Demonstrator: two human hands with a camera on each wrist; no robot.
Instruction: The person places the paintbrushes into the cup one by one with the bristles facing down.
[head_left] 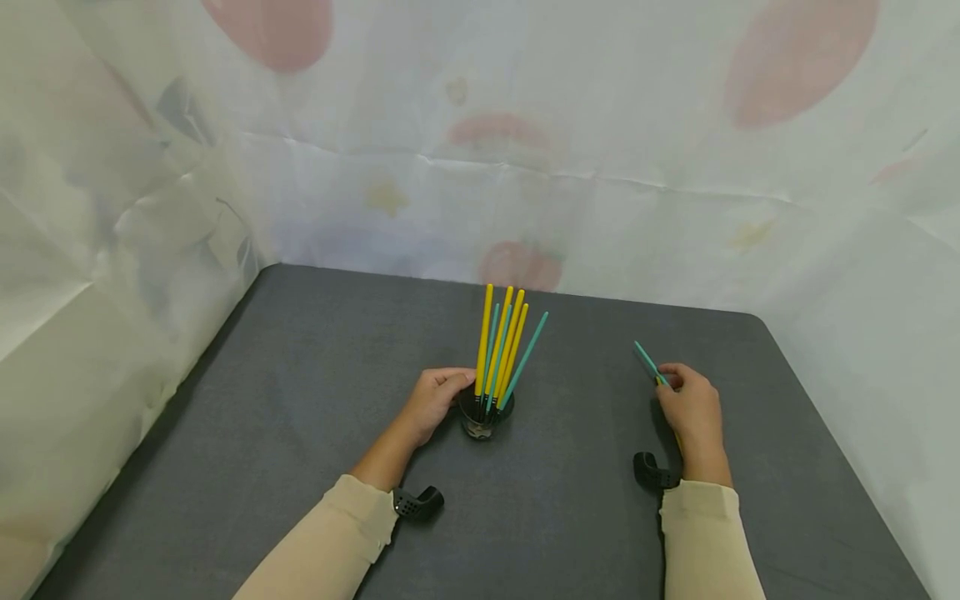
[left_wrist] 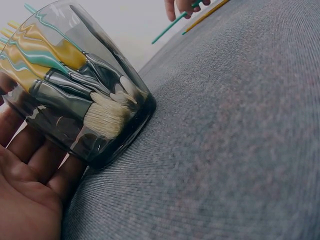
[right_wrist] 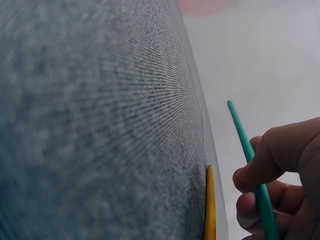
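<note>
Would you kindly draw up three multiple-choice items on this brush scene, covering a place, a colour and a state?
1. Where do the bundled paintbrushes stand?
A. in the glass cup
B. flat on the table
C. in the right hand

2. What colour is the brush handle pinched by the right hand?
A. red
B. teal
C. black

3. How is the left hand?
A. flat on the table, away from the cup
B. raised in the air
C. against the cup's side

Answers: 1 A, bristles show through the glass; 2 B, the right wrist view shows it teal; 3 C, the fingers lie along the cup.

Only the brush cup (head_left: 480, 421) stands between both hands.
</note>
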